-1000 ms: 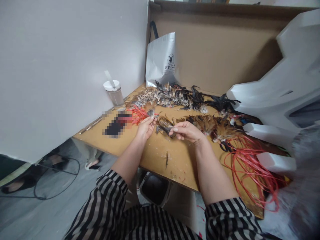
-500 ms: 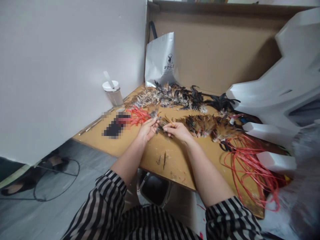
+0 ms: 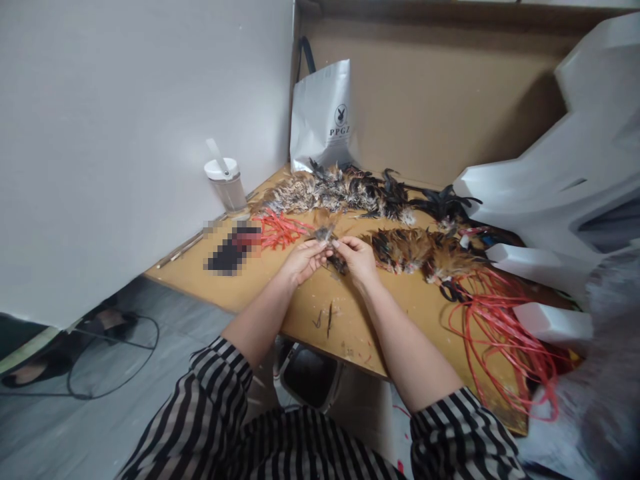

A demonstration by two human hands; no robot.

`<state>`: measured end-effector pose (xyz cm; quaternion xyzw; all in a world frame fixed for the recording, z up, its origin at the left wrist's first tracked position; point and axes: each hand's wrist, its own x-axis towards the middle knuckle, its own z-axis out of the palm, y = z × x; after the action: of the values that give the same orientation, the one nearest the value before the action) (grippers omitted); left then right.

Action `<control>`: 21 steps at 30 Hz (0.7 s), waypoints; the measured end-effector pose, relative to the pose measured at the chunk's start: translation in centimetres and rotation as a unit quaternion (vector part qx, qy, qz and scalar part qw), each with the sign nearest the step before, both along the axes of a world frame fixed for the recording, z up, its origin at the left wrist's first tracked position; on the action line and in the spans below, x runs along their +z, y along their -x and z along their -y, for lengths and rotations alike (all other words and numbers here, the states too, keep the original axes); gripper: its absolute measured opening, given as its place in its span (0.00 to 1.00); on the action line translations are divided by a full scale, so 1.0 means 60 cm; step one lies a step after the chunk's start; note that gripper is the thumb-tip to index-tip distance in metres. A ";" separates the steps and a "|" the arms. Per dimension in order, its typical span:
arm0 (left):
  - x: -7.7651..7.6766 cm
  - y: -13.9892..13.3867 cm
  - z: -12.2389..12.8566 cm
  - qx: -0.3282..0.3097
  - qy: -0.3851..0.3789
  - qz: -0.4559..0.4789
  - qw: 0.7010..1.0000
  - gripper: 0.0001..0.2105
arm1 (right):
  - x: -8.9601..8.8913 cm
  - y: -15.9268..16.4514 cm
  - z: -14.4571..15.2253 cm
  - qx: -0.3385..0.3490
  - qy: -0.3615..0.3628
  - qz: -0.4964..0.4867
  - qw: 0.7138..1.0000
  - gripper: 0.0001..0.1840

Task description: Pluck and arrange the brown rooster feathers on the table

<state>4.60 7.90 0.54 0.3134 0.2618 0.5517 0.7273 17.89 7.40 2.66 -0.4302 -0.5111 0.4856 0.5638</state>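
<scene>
Over the middle of the table my left hand (image 3: 306, 259) pinches a small bunch of brown and grey feathers (image 3: 325, 227) that fans out above the fingertips. My right hand (image 3: 357, 257) meets it there, thumb and forefinger closed at the base of the same bunch. Some darker feathers show between and below the hands, partly hidden. To the right lies a row of brown and black feather bunches (image 3: 413, 250). Behind the hands a longer heap of mottled feathers (image 3: 330, 193) stretches across. Short red strips (image 3: 281, 230) lie left of the bunch.
A lidded cup (image 3: 227, 183) stands by the white wall, with a silver bag (image 3: 323, 120) at the back. Long red strips (image 3: 500, 327) hang over the right edge. White foam pieces (image 3: 545, 153) crowd the right side. Small dark scraps (image 3: 329, 319) lie near the front edge.
My right hand has moved left, from the feathers beside it up against my left hand. The feather bunch now rises upright between both hands' fingertips.
</scene>
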 end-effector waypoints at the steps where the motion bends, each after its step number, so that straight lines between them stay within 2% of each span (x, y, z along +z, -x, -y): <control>1: 0.000 0.001 0.000 -0.003 0.002 -0.004 1.000 0.04 | 0.000 -0.003 -0.001 0.012 0.009 -0.010 1.000 0.13; 7: 0.001 0.003 0.002 -0.022 0.013 -0.040 0.999 0.05 | -0.005 -0.019 -0.011 0.060 0.018 -0.023 0.998 0.13; 14: -0.003 0.000 0.003 -0.039 0.003 -0.069 0.997 0.06 | 0.000 -0.016 -0.008 0.049 0.006 0.015 0.999 0.12; 21: -0.004 -0.001 0.004 -0.040 -0.014 -0.088 0.995 0.06 | -0.001 -0.016 -0.008 0.041 0.001 0.012 0.999 0.12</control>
<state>4.67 7.63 0.31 0.3810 0.3046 0.4963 0.7181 18.82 7.91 2.61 -0.4155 -0.5341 0.5037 0.5370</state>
